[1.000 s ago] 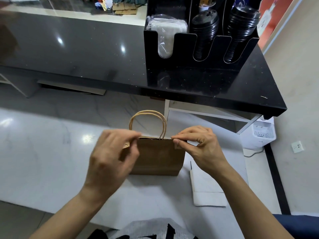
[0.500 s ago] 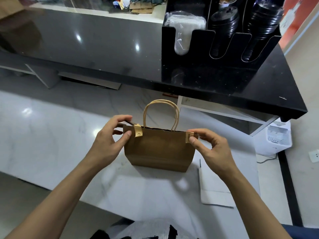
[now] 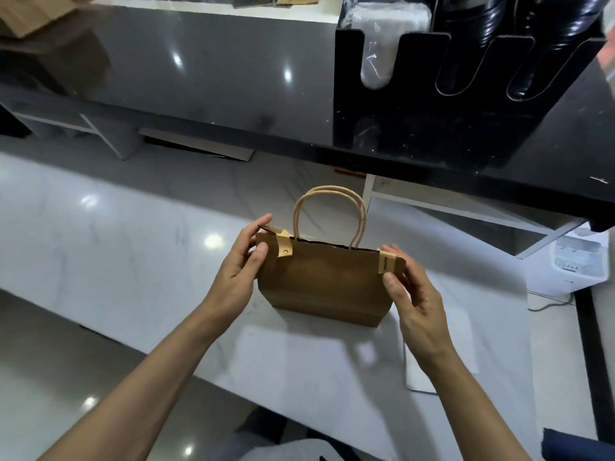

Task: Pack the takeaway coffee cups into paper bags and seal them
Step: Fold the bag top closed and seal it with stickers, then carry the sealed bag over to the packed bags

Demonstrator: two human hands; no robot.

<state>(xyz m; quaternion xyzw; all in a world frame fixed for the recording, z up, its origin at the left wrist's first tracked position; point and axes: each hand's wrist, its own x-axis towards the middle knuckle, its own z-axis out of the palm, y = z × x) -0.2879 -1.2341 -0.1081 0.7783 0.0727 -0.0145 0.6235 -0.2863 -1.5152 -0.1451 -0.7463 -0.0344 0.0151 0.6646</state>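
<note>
- One kraft paper bag [image 3: 324, 284] stands upright on the white marble counter [image 3: 116, 261].
- Left hand [image 3: 238, 269] and right hand [image 3: 414, 302] pinch its top corners.
- Two tape strips [image 3: 284, 249] close the mouth; press each flat, probably.
</note>
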